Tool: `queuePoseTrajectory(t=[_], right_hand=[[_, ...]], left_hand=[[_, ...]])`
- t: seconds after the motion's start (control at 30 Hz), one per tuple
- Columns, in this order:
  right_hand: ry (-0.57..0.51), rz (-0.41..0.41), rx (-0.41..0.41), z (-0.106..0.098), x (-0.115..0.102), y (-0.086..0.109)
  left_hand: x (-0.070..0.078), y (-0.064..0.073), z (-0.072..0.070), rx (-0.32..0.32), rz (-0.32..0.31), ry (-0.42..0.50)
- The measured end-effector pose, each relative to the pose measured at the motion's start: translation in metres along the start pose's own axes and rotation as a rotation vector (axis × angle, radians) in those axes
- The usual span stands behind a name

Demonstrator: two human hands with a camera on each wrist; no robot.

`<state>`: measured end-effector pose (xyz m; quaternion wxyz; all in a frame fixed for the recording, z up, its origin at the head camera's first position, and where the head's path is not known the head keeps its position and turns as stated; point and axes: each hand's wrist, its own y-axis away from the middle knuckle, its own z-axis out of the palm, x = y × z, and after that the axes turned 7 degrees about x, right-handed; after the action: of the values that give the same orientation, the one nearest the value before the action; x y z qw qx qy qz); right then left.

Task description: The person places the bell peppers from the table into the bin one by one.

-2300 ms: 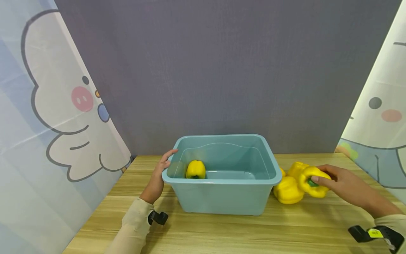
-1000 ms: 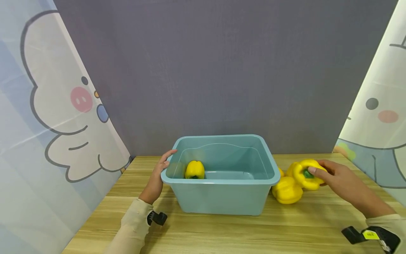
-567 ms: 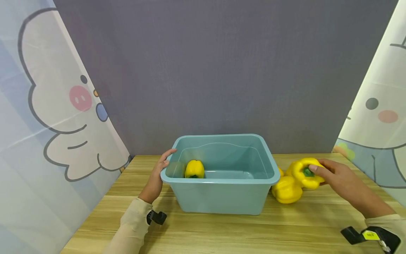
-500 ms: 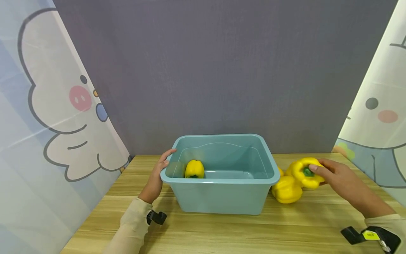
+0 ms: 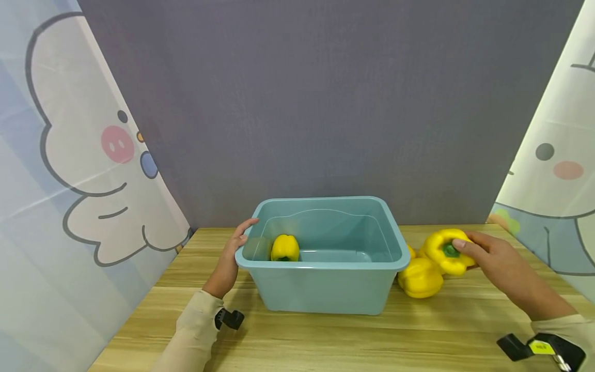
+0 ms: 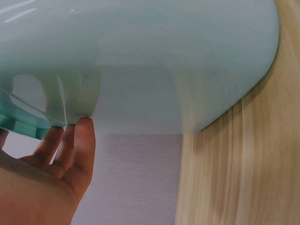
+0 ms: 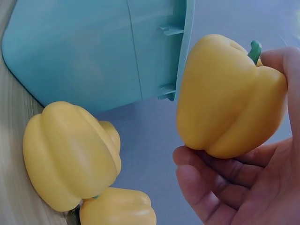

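Note:
A yellow bell pepper (image 5: pixel 443 253) with a green stem is held in my right hand (image 5: pixel 499 268), thumb by the stem and fingers along its far side. The right wrist view shows that pepper (image 7: pixel 229 98) off the table, apart from two others: a lower pepper (image 7: pixel 70 154) and one beside it (image 7: pixel 117 208). My left hand (image 5: pixel 228 258) rests against the left side of a teal plastic bin (image 5: pixel 325 289). Its fingers (image 6: pixel 84 140) touch the outer wall below the rim. Inside the bin, at the left, lies one pepper (image 5: pixel 285 248).
Right of the bin, a pepper (image 5: pixel 420 279) stands on the wooden table (image 5: pixel 297 341), with others partly hidden behind it. A grey panel (image 5: pixel 325 103) rises behind the table. Cartoon-printed cloths hang at the left (image 5: pixel 83 155) and right (image 5: pixel 548 155).
My right hand has lifted its pepper slightly and brought it leftward, nearer the bin. The left hand and the bin have stayed in place.

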<state>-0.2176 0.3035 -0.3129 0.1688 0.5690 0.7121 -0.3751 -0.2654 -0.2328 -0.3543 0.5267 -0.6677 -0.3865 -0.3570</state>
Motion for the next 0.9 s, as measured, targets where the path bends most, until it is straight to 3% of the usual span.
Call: queuePoseTrajectory(t=[0.43, 0.9], right_hand=[[-0.016, -0.074, 0.033, 0.002, -0.007, 0.004], [-0.046, -0.090, 0.052, 0.006, -0.016, 0.005]], left_hand=[[0.002, 0.001, 0.000, 0.007, -0.003, -0.003], [0.001, 0.001, -0.001, 0.005, -0.002, -0.002]])
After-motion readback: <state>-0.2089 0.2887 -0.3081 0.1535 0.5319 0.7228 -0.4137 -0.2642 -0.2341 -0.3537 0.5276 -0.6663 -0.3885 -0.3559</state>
